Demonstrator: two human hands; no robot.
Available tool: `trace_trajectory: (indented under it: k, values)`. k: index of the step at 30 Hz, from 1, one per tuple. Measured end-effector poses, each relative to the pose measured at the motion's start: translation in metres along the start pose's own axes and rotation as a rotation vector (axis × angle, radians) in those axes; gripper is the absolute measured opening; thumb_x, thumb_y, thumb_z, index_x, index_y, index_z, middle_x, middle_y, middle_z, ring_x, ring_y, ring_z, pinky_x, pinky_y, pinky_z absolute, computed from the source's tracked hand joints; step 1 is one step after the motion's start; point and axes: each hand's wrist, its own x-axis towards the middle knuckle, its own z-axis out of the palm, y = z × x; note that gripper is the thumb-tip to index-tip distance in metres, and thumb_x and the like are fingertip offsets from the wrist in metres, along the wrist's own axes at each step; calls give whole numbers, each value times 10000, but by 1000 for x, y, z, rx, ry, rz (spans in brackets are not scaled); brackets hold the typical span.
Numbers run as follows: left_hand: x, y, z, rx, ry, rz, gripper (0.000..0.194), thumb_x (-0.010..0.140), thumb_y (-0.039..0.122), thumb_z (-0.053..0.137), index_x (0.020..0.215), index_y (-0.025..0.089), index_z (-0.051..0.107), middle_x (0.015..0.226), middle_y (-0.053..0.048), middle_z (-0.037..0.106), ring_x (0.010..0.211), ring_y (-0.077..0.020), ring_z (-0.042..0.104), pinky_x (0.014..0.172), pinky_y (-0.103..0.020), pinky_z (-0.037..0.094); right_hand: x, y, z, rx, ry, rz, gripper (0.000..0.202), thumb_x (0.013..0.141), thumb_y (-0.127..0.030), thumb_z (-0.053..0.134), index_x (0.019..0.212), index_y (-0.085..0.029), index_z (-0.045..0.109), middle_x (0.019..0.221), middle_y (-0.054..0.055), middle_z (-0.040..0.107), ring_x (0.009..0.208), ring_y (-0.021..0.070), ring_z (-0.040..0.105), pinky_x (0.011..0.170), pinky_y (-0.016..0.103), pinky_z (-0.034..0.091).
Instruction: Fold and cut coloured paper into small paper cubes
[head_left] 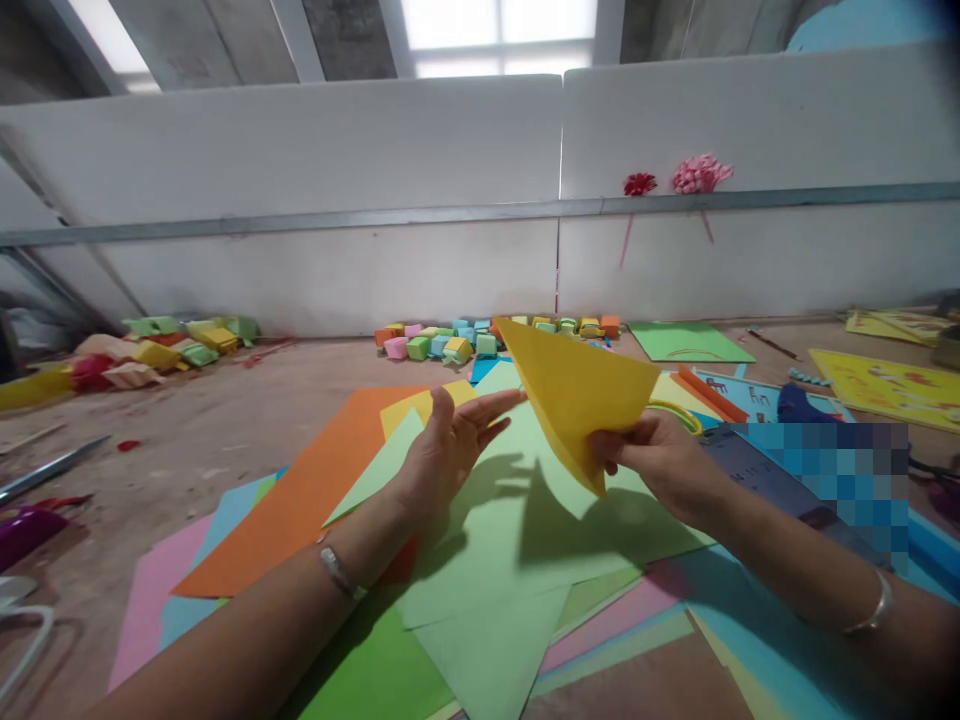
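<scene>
A yellow sheet of paper (581, 385), bent into a curved, pointed shape, is raised above the spread of coloured papers. My right hand (660, 455) pinches its lower right edge between thumb and fingers. To the left of the yellow sheet, my left hand (454, 440) is open with palm turned up and fingers stretched toward it, holding nothing. Pale green paper (480, 560) lies beneath both hands, where their shadows fall. An orange sheet (300, 500) lies to the left, partly under other paper.
Small coloured paper cubes (457, 348) line the table's back by a white panel (300, 270). More paper shapes (217, 340) lie back left. A phone (765, 480), a yellow roll of tape (679, 412) and a green sheet (690, 342) are at right. Scissors (45, 510) lie far left.
</scene>
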Motion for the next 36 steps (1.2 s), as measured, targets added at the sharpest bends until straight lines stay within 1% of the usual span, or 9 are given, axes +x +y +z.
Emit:
trace_trajectory:
  k: [2, 6, 9, 11, 18, 24, 27, 31, 36]
  values:
    - [-3, 0, 0, 85, -44, 40, 767, 738, 812, 514, 1151, 191, 691, 1162, -142, 695, 1229, -349, 533, 1000, -464, 415, -1, 1, 3, 184, -24, 190, 291, 627, -443, 822, 718, -185, 722, 633, 5, 660, 520, 108, 521, 500, 244, 421]
    - [-7, 1, 3, 164, 81, 123, 751, 713, 696, 676, 1280, 207, 603, 1319, -130, 608, 1267, -342, 498, 981, -425, 437, -5, 2, 7, 437, -157, 371, 371, 562, -422, 871, 788, -167, 724, 722, 27, 689, 595, 115, 584, 544, 228, 451]
    - [-7, 5, 0, 81, -38, -40, 725, 640, 679, 746, 1138, 156, 678, 1209, -160, 672, 1117, -359, 614, 870, -416, 512, -9, -1, 11, 532, -243, 435, 431, 539, -430, 876, 848, -166, 731, 795, 47, 714, 676, 145, 636, 631, 254, 495]
    - [-8, 8, -2, 86, -57, -170, 576, 594, 573, 828, 949, 132, 724, 973, -144, 743, 907, -327, 695, 739, -377, 544, -9, -2, 13, 466, -189, 465, 444, 524, -438, 871, 838, -164, 719, 783, 45, 709, 673, 151, 633, 633, 263, 497]
    - [-3, 8, -4, 185, 164, -406, 359, 581, 408, 864, 714, 133, 676, 649, -45, 684, 570, -166, 637, 536, -250, 483, 1, 10, 10, 162, 51, 484, 253, 573, -275, 815, 586, -161, 589, 473, -47, 543, 392, 45, 380, 359, 174, 219]
    - [-1, 4, -8, 256, 180, -395, 338, 602, 281, 848, 515, 156, 547, 423, 60, 433, 379, -54, 369, 394, -194, 272, 3, 12, 5, 164, 38, 525, 155, 583, -182, 770, 711, -167, 684, 673, 49, 718, 567, 160, 639, 437, 220, 447]
    - [-2, 6, -5, 241, 168, -380, 279, 611, 244, 814, 533, 155, 561, 450, 58, 435, 390, -47, 340, 400, -193, 262, 5, 12, 2, 213, 50, 507, 181, 610, -150, 723, 788, -175, 698, 752, 63, 745, 656, 191, 687, 546, 272, 536]
    - [1, 9, -2, 203, 208, -333, 135, 577, 183, 721, 702, 154, 682, 581, 14, 567, 437, -60, 394, 419, -190, 281, 10, 15, -2, 269, 56, 474, 192, 695, -170, 632, 874, -176, 700, 852, 89, 751, 707, 201, 699, 549, 288, 551]
    - [3, 8, -5, 245, 225, -301, 169, 507, 100, 565, 584, 177, 695, 540, -1, 537, 437, -89, 376, 425, -223, 319, 14, 20, -7, 291, 54, 450, 191, 763, -191, 565, 913, -202, 683, 1036, 97, 725, 747, 183, 694, 402, 220, 463]
